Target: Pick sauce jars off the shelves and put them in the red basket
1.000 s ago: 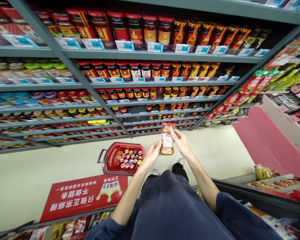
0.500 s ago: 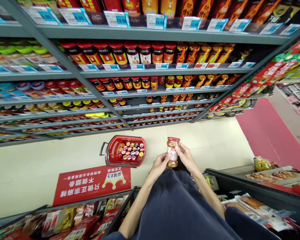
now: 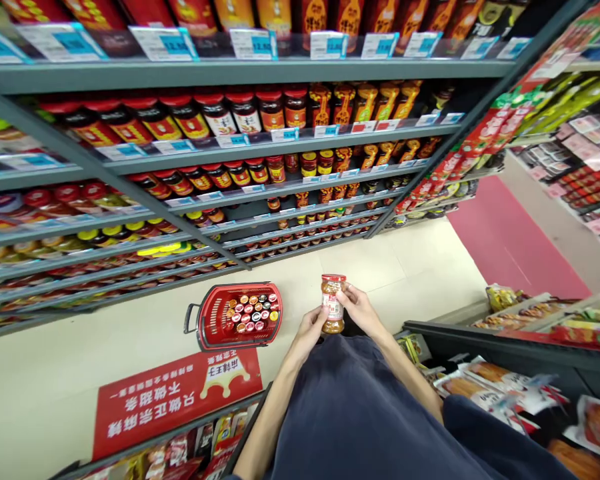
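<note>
We see the left hand [image 3: 311, 331] and right hand [image 3: 359, 308] pinching a jar [image 3: 333, 308] between them, just beyond the shirt [image 3: 360, 413]. They cover its sides, and we cannot read its small print. In the basket [image 3: 213, 320] we see mostly lids [image 3: 248, 309]; the frame cuts off the top bottles [image 3: 349, 20].

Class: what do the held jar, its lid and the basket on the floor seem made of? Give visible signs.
Jar: probably glass, clear and glossy; brownish contents show through.
Lid: smooth red, perhaps painted metal, though plastic is possible.
Basket: likely moulded plastic, red, with slotted sides.
</note>
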Demonstrator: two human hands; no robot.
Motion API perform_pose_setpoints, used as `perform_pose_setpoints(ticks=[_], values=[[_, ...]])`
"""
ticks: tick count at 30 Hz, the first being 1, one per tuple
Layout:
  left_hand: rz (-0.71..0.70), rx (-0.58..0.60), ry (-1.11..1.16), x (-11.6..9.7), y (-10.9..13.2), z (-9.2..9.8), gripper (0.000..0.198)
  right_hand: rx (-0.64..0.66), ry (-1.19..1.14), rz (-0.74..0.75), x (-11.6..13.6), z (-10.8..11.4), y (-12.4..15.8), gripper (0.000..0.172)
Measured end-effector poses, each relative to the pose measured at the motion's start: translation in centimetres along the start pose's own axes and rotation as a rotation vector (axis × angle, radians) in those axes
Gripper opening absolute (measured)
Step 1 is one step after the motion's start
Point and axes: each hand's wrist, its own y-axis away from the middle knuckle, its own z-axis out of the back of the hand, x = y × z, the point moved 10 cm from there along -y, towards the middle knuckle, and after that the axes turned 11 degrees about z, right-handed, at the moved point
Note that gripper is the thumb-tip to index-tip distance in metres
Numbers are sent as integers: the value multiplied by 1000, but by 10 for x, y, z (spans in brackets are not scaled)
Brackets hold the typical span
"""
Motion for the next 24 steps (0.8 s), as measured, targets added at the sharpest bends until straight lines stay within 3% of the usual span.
perform_pose_setpoints(ticks=[5,9,13,16,20,24], values=[[59,84,-29,7,-13,-17,65,-104,-6,-32,-8,27,6,51],[46,105,-75,2,-30,-35,61,-155,-26,-18,-1,49,1,48],[28,89,-85,-14,-47,-62,59,-147,-41,2,13,76,-13,45],[-1,62,-102,-31,-64,-86,61,-158,-92,-5,18,106,-28,53],[-27,15,-177,-51,-102,-122,61,-117,-156,-5,27,154,-59,55],[-61,-104,-88,-64,-161,-149,65,-45,-184,-15,34,211,-101,50]])
